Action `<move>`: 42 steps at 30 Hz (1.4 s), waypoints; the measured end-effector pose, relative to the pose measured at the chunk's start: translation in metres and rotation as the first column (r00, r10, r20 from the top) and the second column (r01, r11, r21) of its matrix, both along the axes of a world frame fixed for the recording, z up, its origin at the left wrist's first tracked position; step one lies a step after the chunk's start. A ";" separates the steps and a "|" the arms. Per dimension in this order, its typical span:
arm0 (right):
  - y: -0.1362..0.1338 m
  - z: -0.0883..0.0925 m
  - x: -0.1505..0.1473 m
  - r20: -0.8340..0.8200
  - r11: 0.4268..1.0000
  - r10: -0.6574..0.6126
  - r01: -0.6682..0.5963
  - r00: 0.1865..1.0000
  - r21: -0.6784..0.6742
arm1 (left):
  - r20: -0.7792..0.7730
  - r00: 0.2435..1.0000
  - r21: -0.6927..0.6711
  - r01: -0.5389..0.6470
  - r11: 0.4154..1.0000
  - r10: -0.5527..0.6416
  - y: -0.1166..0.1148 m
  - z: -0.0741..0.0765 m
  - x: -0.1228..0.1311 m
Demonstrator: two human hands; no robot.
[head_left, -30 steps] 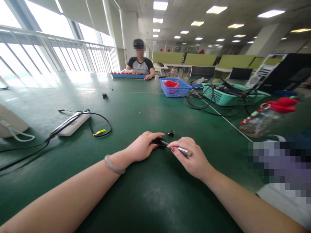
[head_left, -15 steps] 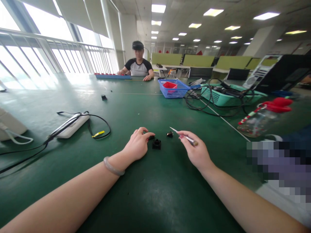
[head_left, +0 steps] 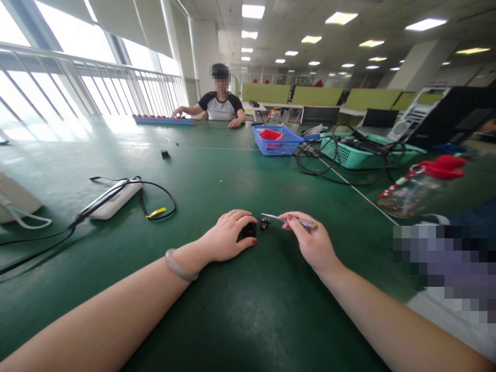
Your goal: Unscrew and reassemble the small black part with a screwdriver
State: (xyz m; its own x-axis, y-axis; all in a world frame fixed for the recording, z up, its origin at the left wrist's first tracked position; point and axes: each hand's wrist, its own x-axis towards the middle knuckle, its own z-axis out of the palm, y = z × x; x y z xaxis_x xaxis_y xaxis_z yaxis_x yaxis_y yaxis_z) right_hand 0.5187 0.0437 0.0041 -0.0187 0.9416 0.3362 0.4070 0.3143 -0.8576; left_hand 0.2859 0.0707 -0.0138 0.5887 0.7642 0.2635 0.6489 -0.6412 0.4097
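My left hand point(head_left: 227, 235) has its thumb and fingers curled round a small black square part point(head_left: 250, 230), which rests on the table and is partly hidden by them. In my right hand point(head_left: 310, 235) is a slim pointed metal tool point(head_left: 274, 217), pinched between thumb and forefinger with its tip towards the left. Between the two hands lies a tiny dark piece with a coppery glint point(head_left: 265, 223), just under the tool's thin end. Whether the tip touches it I cannot tell.
On the green table point(head_left: 186, 320), a white power strip point(head_left: 112, 201) with black cables is at left. A blue basket point(head_left: 277, 142), a green basket point(head_left: 349, 155) and a red-topped bottle point(head_left: 414, 188) stand right. Opposite, a person point(head_left: 220, 106) touches a blue tray point(head_left: 163, 121).
My left hand has shifted right and closed round the black square part. The coppery piece lies further left and nearer to me. The tool tip has moved left; the far tray has slid left.
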 end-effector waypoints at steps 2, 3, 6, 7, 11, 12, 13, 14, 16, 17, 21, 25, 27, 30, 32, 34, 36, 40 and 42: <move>-0.002 0.002 0.002 -0.023 0.995 -0.078 0.079 0.997 0.059 | -0.003 1.000 0.011 0.002 1.000 -0.001 0.000 -0.001 0.000; -0.003 0.003 0.002 -0.037 0.990 -0.113 0.115 0.993 0.076 | 0.000 1.000 0.013 -0.001 1.000 0.001 0.000 -0.001 0.001; -0.003 0.003 0.003 -0.050 0.988 -0.138 0.141 0.989 0.069 | 0.004 0.999 0.017 -0.032 0.999 0.032 0.001 -0.001 0.002; -0.003 0.003 0.003 -0.039 0.991 -0.118 0.120 0.992 0.054 | 0.003 0.999 0.018 -0.049 0.999 0.049 0.002 0.000 0.002; -0.003 0.003 0.000 -0.015 1.000 0.009 -0.009 1.000 0.021 | 0.005 0.992 0.017 -0.125 0.992 0.125 0.001 0.002 0.002; -0.003 0.003 -0.001 -0.024 0.999 0.033 -0.033 0.999 0.023 | 0.009 0.991 0.013 -0.134 0.991 0.134 0.001 0.003 0.002; -0.004 0.003 -0.001 -0.038 0.998 0.050 -0.049 0.998 0.029 | 0.010 0.991 0.007 -0.130 0.991 0.130 0.000 0.004 0.001; -0.004 0.002 -0.001 -0.054 0.998 0.057 -0.055 0.997 0.039 | 0.008 0.993 0.001 -0.115 0.993 0.115 -0.002 0.005 0.001; -0.004 0.001 0.000 -0.092 0.997 0.051 -0.046 0.994 0.061 | 0.000 0.998 -0.008 -0.065 0.998 0.065 -0.005 0.008 0.002; -0.004 0.000 0.000 -0.115 0.997 0.046 -0.038 0.992 0.071 | -0.005 0.999 -0.009 -0.039 0.999 0.039 -0.007 0.009 0.002; 0.003 -0.005 0.005 -0.201 0.995 0.025 -0.005 0.979 0.097 | -0.020 0.999 0.000 0.027 1.000 -0.027 -0.010 0.012 0.005; 0.017 -0.012 0.009 -0.256 0.989 -0.002 0.039 0.967 0.142 | -0.077 0.995 0.003 0.060 0.998 -0.060 -0.007 0.009 0.008; 0.024 -0.016 0.010 -0.300 0.986 -0.034 0.080 0.953 0.145 | -0.099 0.992 0.006 0.083 0.997 -0.081 -0.005 0.007 0.009; 0.031 -0.019 0.011 -0.339 0.984 -0.067 0.117 0.938 0.131 | -0.099 0.989 0.014 0.111 0.994 -0.109 -0.004 0.006 0.011; 0.033 -0.021 0.010 -0.344 0.982 -0.072 0.127 0.936 0.138 | -0.095 0.990 0.019 0.111 0.994 -0.108 -0.005 0.005 0.012; 0.034 -0.023 0.011 -0.326 0.981 -0.069 0.124 0.943 0.149 | -0.095 0.992 0.026 0.086 0.996 -0.083 -0.007 0.004 0.013; 0.036 -0.026 0.011 -0.304 0.979 -0.078 0.130 0.950 0.156 | -0.103 0.994 0.033 0.039 0.999 -0.035 -0.008 0.003 0.015; 0.039 -0.030 0.013 -0.243 0.978 -0.112 0.151 0.963 0.147 | -0.159 0.987 0.025 -0.024 0.999 0.028 -0.017 0.005 0.011; 0.039 -0.031 0.013 -0.185 0.978 -0.126 0.153 0.975 0.140 | -0.190 0.981 0.005 -0.020 1.000 0.021 -0.025 0.008 0.002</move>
